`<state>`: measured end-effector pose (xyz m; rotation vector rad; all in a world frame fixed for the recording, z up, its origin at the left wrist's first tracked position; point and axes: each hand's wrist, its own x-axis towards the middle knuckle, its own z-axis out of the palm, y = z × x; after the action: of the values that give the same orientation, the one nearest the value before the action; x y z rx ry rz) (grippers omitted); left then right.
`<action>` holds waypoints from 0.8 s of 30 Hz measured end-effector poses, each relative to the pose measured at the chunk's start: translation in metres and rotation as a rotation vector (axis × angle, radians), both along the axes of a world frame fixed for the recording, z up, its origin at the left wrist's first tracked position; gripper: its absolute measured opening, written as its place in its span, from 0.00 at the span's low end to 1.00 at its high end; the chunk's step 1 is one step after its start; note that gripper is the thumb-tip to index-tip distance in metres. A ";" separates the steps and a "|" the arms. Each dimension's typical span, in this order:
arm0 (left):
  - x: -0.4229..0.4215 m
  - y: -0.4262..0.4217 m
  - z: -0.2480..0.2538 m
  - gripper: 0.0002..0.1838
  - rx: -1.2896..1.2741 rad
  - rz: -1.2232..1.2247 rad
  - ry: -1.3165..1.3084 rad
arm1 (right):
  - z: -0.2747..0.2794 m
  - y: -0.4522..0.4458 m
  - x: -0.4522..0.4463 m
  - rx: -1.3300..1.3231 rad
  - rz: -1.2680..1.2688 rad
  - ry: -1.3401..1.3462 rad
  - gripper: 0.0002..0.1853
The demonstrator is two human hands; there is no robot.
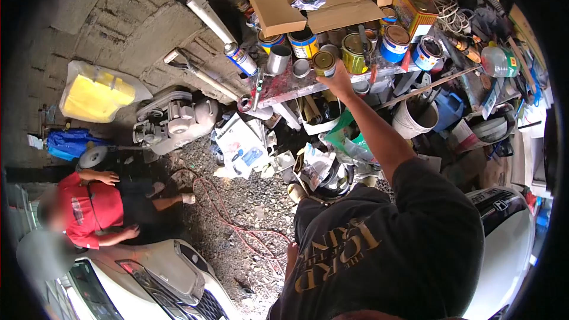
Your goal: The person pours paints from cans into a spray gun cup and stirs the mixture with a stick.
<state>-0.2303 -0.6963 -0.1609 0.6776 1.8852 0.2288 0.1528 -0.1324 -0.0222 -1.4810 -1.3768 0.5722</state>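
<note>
My right hand [339, 81] reaches over the cluttered bench [284, 88], its fingers closed around a small tin can [324, 63] with a dull gold lid. Close to it stand a larger gold paint can [354, 53], a yellow and blue paint can [304, 44] and a bare metal cup [278, 59]. A small round tin [301, 69] sits just left of the held can. My left hand [291, 252] hangs low beside my dark shirt, mostly hidden, so its fingers cannot be made out.
Flattened cardboard [332, 0] covers the bench's back. White buckets [415, 117] and a blue jug [448, 108] stand below. Red hose [222, 207] crosses the gravel. A person in a red shirt [95, 207] is at left, by a white car [154, 278].
</note>
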 end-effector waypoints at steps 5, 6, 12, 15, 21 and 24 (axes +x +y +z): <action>-0.044 0.078 -0.080 0.28 0.228 -0.509 0.434 | 0.044 -0.066 0.001 0.116 -0.042 -0.068 0.43; -0.039 0.117 -0.073 0.31 0.477 -0.224 0.299 | 0.053 -0.084 0.003 0.113 -0.053 -0.064 0.44; 0.020 0.443 0.092 0.35 1.006 -0.442 0.390 | 0.082 -0.192 0.018 0.051 -0.083 -0.062 0.46; 0.038 0.574 0.118 0.39 1.059 -0.469 0.470 | 0.074 -0.250 0.031 0.011 -0.113 -0.129 0.47; 0.043 0.727 0.060 0.31 0.668 -0.644 0.042 | 0.058 -0.363 0.037 -0.189 -0.412 -0.100 0.48; 0.059 0.730 0.077 0.22 0.375 -0.542 -0.022 | 0.069 -0.397 0.033 -0.272 -0.546 -0.154 0.46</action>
<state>-0.1709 0.0334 -0.0834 1.4026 1.5789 0.2377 0.1856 -0.5292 0.0470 -2.0602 -0.9626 0.3047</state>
